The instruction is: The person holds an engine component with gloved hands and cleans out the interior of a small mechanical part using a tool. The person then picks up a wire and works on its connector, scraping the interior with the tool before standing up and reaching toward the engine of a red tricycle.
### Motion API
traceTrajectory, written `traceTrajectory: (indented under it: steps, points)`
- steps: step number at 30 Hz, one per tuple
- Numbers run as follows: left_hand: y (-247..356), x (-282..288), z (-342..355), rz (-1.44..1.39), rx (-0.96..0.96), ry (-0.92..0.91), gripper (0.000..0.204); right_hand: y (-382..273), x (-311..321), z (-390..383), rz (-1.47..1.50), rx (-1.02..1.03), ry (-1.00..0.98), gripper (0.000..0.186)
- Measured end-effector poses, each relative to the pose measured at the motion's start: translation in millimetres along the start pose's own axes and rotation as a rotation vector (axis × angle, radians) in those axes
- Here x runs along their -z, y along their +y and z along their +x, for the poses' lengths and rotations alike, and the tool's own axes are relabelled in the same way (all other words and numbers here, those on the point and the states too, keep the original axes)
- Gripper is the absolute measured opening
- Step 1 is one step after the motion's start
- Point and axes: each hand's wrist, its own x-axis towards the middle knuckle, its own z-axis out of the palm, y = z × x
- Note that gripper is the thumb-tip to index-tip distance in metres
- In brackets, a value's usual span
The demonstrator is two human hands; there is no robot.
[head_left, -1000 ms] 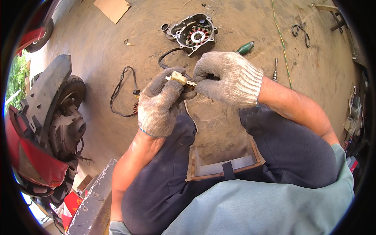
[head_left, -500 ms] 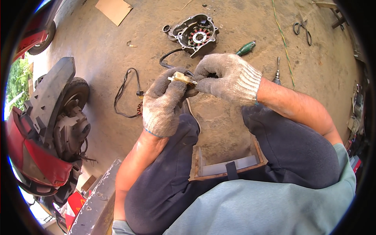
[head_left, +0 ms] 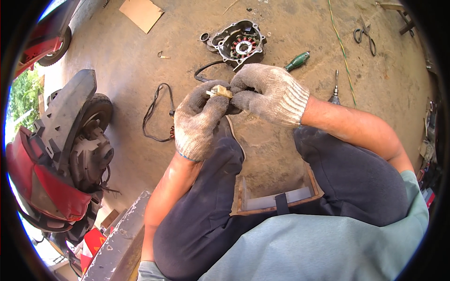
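Note:
I grip a small cream plastic connector (head_left: 219, 92) between the gloved thumb and fingers of my left hand (head_left: 199, 122). My gloved right hand (head_left: 269, 93) is closed at the connector's right end, its thumb and forefinger pinched close against it; whatever small piece they hold is hidden. Just beyond my hands lies a metal engine cover (head_left: 225, 40) with a red-and-silver stator coil (head_left: 243, 47) inside. A black cable (head_left: 201, 70) runs from the cover toward my hands. Another looped black cable (head_left: 151, 107) lies left of them, with a coil partly behind my left glove.
A green-handled tool (head_left: 298, 60), a metal driver tool (head_left: 334, 93), scissors (head_left: 364, 37) and a thin yellow-green wire (head_left: 346, 63) lie on the floor (head_left: 108, 56). Cardboard (head_left: 140, 13) lies at the back. A red scooter (head_left: 47, 182) stands at the left, near a metal bench edge (head_left: 117, 248).
The view has shifted slightly, so the floor items appear lower and further right. Both hands stay at the connector, my right fingers now covering more of its right end.

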Motion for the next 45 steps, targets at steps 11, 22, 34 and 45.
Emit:
traceTrajectory:
  steps: [11,22,34,45]
  points:
    - [21,7,-6,0.133,-0.029,-0.069,0.029,-6,7,-7,0.046,0.115,0.093,0.021]
    - [18,3,-11,0.147,0.047,-0.05,0.027,-2,7,-5,-0.027,0.461,0.228,0.017]
    - [18,-14,-14,0.424,-0.136,-0.047,0.02,-3,3,-5,0.003,0.225,0.215,0.015]
    - [27,2,-6,0.244,-0.072,-0.043,0.024,-18,9,9,0.04,0.141,0.069,0.02]
